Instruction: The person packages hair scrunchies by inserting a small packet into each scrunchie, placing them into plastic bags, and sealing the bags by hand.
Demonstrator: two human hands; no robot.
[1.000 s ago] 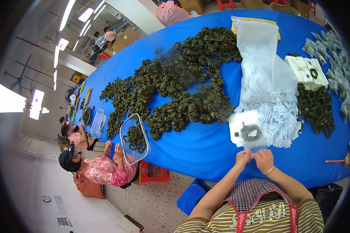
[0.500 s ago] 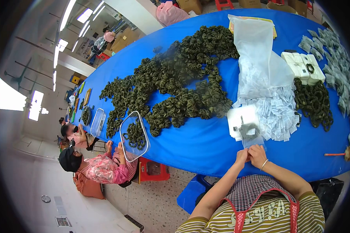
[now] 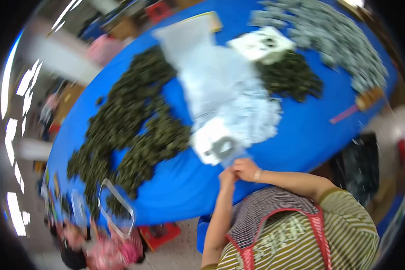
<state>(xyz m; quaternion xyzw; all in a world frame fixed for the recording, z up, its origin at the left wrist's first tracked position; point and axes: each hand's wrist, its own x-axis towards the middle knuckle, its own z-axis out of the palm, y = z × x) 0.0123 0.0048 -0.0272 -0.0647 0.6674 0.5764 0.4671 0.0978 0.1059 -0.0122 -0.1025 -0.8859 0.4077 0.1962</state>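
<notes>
My left hand (image 3: 227, 175) and my right hand (image 3: 247, 169) are close together at the near edge of the table, fingers pinched on the near end of a small clear plastic bag (image 3: 235, 156). A dark patch shows through the bag's far part; blur hides what it is. Under and behind the bag lies a white stack (image 3: 203, 143) that looks like cards or sheets. Just beyond, a heap of small pale packets (image 3: 258, 119) spreads out from a large translucent bag (image 3: 198, 67).
Dark green scrunchies (image 3: 121, 121) are heaped at left, and more dark green loops (image 3: 290, 76) lie right of centre. Filled grey packets (image 3: 328, 36) cover the far right. A brush with a pink handle (image 3: 345, 114) lies at right. A co-worker (image 3: 108, 252) sits lower left by a clear basket (image 3: 129, 223).
The camera view has turned to the right, so the table's contents have shifted left and the picture is blurred. Both hands still hold the small bag together.
</notes>
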